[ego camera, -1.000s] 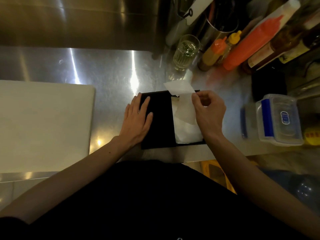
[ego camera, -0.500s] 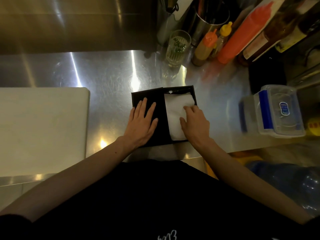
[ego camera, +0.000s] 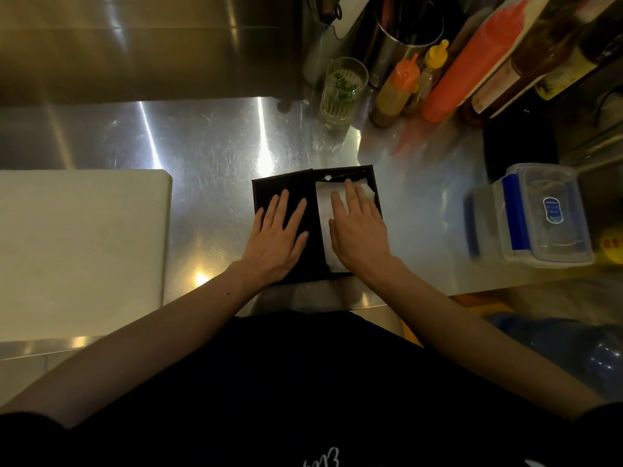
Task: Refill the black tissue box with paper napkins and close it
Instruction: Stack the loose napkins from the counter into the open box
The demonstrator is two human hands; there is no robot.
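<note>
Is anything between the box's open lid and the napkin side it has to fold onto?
Only the right hand, flat on the napkins. The left hand rests on the lid; nothing else blocks it.

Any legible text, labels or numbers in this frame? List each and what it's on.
No text is legible.
Blue sticker on the plastic container: too small.
Green print on the glass: blurred.
Bottle labels: blurred.
White print on the shirt: cut off by the frame edge.
Red marks on the yellow thing: blurred.
</note>
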